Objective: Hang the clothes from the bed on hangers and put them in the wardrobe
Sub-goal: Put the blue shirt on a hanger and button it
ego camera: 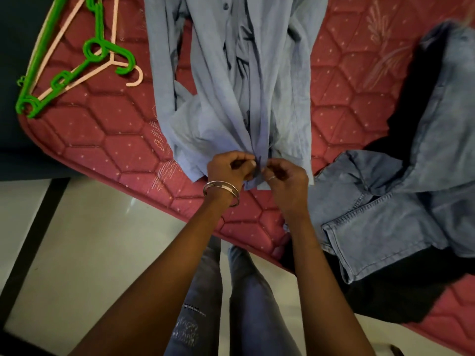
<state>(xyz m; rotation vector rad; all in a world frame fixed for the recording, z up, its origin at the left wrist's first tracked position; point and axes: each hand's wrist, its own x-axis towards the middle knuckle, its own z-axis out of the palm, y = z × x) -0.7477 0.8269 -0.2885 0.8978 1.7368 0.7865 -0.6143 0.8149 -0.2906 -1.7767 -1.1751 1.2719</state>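
Both hands, the left hand (227, 168) and the right hand (284, 176), are pinching the near hem of one light-blue button-front shirt (231, 86) lying on the red quilted mattress (108, 140). Two plastic hangers, one green hanger (95, 50) and one pink hanger (77, 78), are lying stacked at its left; one pair of blue denim jeans (380, 217) is lying at its right.

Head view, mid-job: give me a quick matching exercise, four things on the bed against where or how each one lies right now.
Things:
1. shirt
2. jeans
3. green hanger
4. black garment

States:
A. under the jeans, at the right
B. on top of a pink hanger, at the mattress corner
C. spread in the middle, its near edge pinched by both hands, left hand and right hand
D. folded at the right, near the mattress edge

Pairs: 1-C, 2-D, 3-B, 4-A
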